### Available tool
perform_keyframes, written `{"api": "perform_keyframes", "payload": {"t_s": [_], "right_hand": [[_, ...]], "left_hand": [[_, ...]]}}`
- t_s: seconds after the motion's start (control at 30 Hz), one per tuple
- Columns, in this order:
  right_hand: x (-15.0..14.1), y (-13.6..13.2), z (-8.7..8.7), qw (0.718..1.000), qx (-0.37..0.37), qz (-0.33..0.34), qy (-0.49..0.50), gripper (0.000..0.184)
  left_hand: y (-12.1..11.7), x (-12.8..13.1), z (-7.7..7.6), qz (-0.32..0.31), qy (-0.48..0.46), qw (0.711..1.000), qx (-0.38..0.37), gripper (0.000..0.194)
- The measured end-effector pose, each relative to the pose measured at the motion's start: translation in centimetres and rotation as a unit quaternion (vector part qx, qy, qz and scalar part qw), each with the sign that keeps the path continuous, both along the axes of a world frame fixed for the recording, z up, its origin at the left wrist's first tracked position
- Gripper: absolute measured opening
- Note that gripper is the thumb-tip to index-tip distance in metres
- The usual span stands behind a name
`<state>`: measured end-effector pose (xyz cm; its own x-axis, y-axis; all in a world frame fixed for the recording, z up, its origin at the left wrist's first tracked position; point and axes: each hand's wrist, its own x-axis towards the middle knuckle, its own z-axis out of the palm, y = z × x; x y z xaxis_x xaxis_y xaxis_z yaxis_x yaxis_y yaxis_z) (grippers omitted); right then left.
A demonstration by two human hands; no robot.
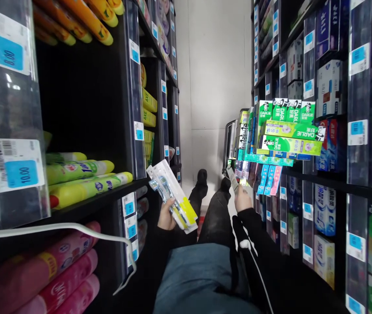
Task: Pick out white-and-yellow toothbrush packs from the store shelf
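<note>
My left hand (166, 214) is closed round a flat toothbrush pack (172, 193) with a clear front and yellow card, held tilted above my legs. My right hand (242, 198) is closed on a narrow packaged item (232, 178), raised toward a basket piled with green Darlie toothpaste boxes (286, 126) and hanging toothbrush packs (268, 179) on the right. My legs in dark trousers (216, 213) stretch down the aisle.
Dark shelves line both sides. The left shelf holds yellow-green tubes (81, 181) and pink tubes (58, 274) with blue price tags (20, 173). The right shelves (328, 87) hold boxed goods. A white cable (74, 229) crosses the foreground. A pale wall (213, 87) closes the aisle.
</note>
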<state>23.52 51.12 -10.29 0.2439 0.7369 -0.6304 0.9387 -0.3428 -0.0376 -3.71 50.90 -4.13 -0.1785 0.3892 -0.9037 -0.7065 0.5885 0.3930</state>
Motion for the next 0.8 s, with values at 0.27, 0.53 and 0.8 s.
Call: {"api": "perform_keyframes", "payload": {"t_s": [0.27,0.53,0.8], "right_hand": [[-4.9,6.8,-9.7,0.997,-0.021,0.046,-0.063,0.041],[-7.9,8.0,-12.6,0.995,0.009,0.05,-0.086,0.038],[-6.4,6.8,-11.7,0.994,0.014,0.036,-0.1,0.041]], "left_hand": [[-2.1,0.3,-0.2,-0.003,-0.005,1.0,-0.029,0.066],[-2.4,-0.2,-0.1,0.001,0.011,0.999,-0.05,0.083],[-2.2,-0.4,-0.1,0.006,0.012,0.998,-0.068,0.086]]}}
